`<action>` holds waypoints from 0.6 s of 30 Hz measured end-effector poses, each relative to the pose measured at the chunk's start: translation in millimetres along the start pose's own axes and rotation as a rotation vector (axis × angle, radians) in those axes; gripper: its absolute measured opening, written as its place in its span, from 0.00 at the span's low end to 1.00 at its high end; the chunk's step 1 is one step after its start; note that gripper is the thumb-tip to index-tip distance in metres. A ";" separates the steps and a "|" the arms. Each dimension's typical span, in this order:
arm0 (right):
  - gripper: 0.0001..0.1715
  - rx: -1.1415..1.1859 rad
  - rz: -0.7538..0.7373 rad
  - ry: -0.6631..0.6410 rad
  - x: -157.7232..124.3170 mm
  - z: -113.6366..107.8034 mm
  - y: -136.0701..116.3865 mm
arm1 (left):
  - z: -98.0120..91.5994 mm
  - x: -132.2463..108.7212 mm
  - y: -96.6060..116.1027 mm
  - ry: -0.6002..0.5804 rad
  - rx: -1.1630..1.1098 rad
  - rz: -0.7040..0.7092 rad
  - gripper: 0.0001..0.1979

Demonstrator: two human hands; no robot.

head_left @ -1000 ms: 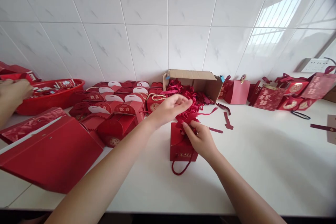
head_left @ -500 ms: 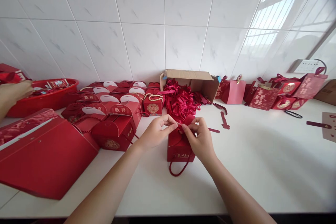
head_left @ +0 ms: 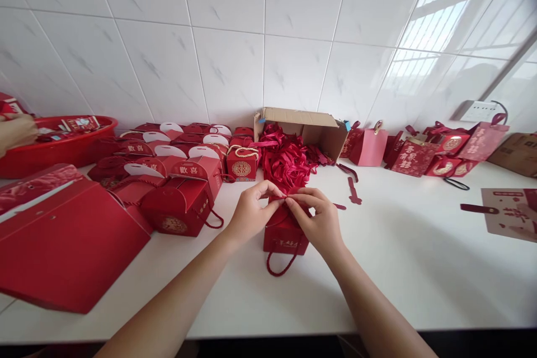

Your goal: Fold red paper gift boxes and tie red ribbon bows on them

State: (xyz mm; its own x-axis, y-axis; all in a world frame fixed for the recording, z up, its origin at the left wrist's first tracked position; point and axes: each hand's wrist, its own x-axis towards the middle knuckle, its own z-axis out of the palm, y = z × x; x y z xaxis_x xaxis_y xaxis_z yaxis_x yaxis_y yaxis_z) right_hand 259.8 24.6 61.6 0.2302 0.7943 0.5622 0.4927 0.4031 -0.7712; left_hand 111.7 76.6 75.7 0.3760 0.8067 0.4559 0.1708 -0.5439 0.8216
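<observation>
A small red gift box (head_left: 283,238) with gold lettering stands upright in front of me, its red cord handle (head_left: 282,273) hanging toward the near side. Over its top, my left hand (head_left: 251,210) and my right hand (head_left: 319,215) meet fingertip to fingertip. Each is closed in a pinch on a red ribbon, of which only a little shows between the fingers. Just behind the box, a heap of loose red ribbons (head_left: 289,162) spills out of a cardboard box (head_left: 300,116) lying on its side.
Rows of red gift boxes (head_left: 174,207) fill the left, behind a large red bag (head_left: 75,251). Another person's hand (head_left: 17,133) is at a red basin (head_left: 62,147) of small packets. Small bags (head_left: 413,156) stand right, near a printed card (head_left: 509,212). Straps (head_left: 353,191) lie on the white table (head_left: 403,268).
My fingertips have drawn closer together over the box, with less ribbon showing between them. The other person's hand has shifted left at the basin. The whole view has turned slightly.
</observation>
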 end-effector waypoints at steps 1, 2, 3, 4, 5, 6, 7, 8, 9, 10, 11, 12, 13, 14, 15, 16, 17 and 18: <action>0.09 -0.025 -0.011 -0.005 -0.1 -1.1 0.6 | 0.7 -0.3 -0.1 0.011 0.005 0.003 0.02; 0.09 -0.048 -0.014 -0.010 -0.3 -2.1 1.2 | 1.2 -0.6 -0.1 0.015 0.009 0.007 0.02; 0.09 -0.070 -0.014 -0.014 -0.5 -3.0 1.7 | 1.4 -0.9 0.0 0.016 0.012 0.011 0.02; 0.09 -0.091 -0.015 -0.017 -0.7 -3.9 2.1 | 1.4 -1.3 0.2 0.016 0.013 0.014 0.02; 0.09 -0.109 -0.016 -0.019 -1.0 -4.6 2.3 | 1.4 -1.6 0.4 0.014 0.014 0.017 0.02; 0.09 -0.122 -0.018 -0.025 -1.2 -5.1 2.5 | 1.3 -1.9 0.7 0.012 0.016 0.019 0.02; 0.09 -0.128 -0.019 -0.036 -1.4 -5.4 2.6 | 1.3 -2.1 1.1 0.012 0.020 0.019 0.02; 0.09 -0.127 -0.019 -0.049 -1.5 -5.6 2.6 | 1.4 -2.2 1.6 0.013 0.023 0.020 0.02; 0.09 -0.121 -0.017 -0.062 -1.5 -5.5 2.7 | 1.6 -2.3 2.0 0.015 0.027 0.021 0.02; 0.09 -0.115 -0.014 -0.069 -1.5 -5.2 2.8 | 2.0 -2.4 2.5 0.017 0.031 0.024 0.03; 0.09 -0.112 -0.006 -0.070 -1.3 -4.8 2.9 | 2.4 -2.6 2.9 0.022 0.035 0.027 0.03; 0.09 -0.110 0.011 -0.066 -0.9 -4.4 2.9 | 3.0 -2.8 3.3 0.028 0.038 0.030 0.03; 0.09 -0.103 0.040 -0.062 -0.4 -4.0 2.8 | 3.5 -3.3 3.6 0.035 0.043 0.033 0.03; 0.08 -0.086 0.081 -0.065 0.3 -3.7 2.6 | 4.1 -3.9 3.8 0.047 0.051 0.036 0.03; 0.09 -0.057 0.135 -0.077 1.0 -3.6 2.3 | 4.6 -4.8 4.0 0.061 0.061 0.040 0.03; 0.10 -0.014 0.194 -0.098 1.8 -3.8 1.7 | 5.0 -5.8 4.1 0.075 0.073 0.043 0.03; 0.12 0.038 0.252 -0.128 2.6 -4.2 1.1 | 5.4 -6.8 4.1 0.088 0.084 0.047 0.03; 0.14 0.091 0.301 -0.161 3.4 -4.9 0.5 | 5.7 -7.8 4.1 0.098 0.094 0.050 0.03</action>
State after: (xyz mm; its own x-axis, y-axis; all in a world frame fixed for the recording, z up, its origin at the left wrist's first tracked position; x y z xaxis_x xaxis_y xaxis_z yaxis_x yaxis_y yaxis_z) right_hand 264.9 25.2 64.7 0.2149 0.9423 0.2566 0.3443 0.1727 -0.9228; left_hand 114.7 66.7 73.6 0.2961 0.7946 0.5301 0.2404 -0.5991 0.7637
